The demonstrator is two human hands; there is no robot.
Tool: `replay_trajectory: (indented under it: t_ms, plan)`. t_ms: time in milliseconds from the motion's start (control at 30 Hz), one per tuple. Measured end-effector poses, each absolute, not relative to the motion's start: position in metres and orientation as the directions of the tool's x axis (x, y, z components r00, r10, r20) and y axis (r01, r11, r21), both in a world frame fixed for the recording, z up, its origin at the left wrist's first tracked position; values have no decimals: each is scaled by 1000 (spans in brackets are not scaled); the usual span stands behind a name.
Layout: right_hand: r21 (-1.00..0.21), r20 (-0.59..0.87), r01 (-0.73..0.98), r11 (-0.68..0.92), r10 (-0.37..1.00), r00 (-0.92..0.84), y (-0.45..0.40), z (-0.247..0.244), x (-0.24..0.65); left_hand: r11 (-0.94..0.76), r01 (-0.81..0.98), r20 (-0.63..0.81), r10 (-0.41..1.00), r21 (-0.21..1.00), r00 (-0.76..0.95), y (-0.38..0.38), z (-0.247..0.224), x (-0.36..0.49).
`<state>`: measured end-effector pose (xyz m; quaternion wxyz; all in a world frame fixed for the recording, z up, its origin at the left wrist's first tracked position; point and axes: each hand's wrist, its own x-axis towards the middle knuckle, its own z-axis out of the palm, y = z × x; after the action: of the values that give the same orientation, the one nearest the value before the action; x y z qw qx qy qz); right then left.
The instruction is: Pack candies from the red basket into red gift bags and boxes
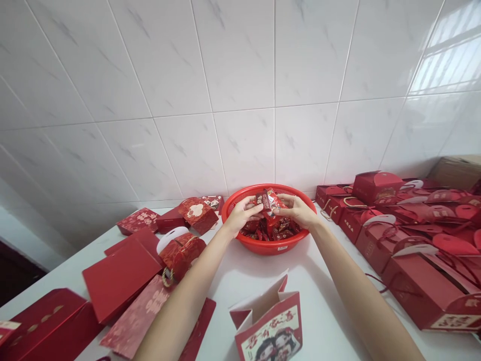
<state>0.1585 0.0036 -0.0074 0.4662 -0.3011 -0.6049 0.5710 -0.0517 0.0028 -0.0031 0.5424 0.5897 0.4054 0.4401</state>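
Note:
Over the red plastic basket [268, 248], my left hand [244, 215] and my right hand [297, 211] are closed on small red candy packets [271, 201] with printed wrappers. My left fingers grip the left side of the packets, my right fingers the right side. How many packets are held I cannot tell. More red packets [280, 230] lie in the basket below. Nearer to me, between my forearms, an open-topped red and white paper gift box [271, 326] stands upright, printed with cartoon figures.
Rows of red gift boxes [421, 296] with cord handles fill the right side, a brown cardboard carton [456, 173] behind them. Red boxes and flat cartons [122, 276] lie in a heap on the left. A tiled wall [244, 145] rises behind the white table [323, 306].

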Motion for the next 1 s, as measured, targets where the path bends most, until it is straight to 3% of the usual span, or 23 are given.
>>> replay_trajectory:
  t_ms: [267, 600, 733, 833, 1000]
  plan:
    - [-963, 103, -267, 38, 968, -231, 7, -8, 158, -54, -59, 71, 942, 997, 327, 4, -5, -52]
    - [-963, 62, -266, -51, 914, -401, 3, -5, 158, -70, -36, 78, 945, 997, 318, 2, -3, -48]
    - [-970, 103, -245, 4, 914, -392, 0, -6, 156, -102, 41, 80, 926, 994, 368, 2, -5, -43]
    - [-968, 169, -228, 101, 939, -300, 0, -7, 154, -170, 145, 105, 922, 975, 374, 4, -10, -41]
    - [-865, 212, -443, 236, 972, 104, 9, -9, 155, -375, 358, 189, 868, 855, 458, -1, -11, -41]
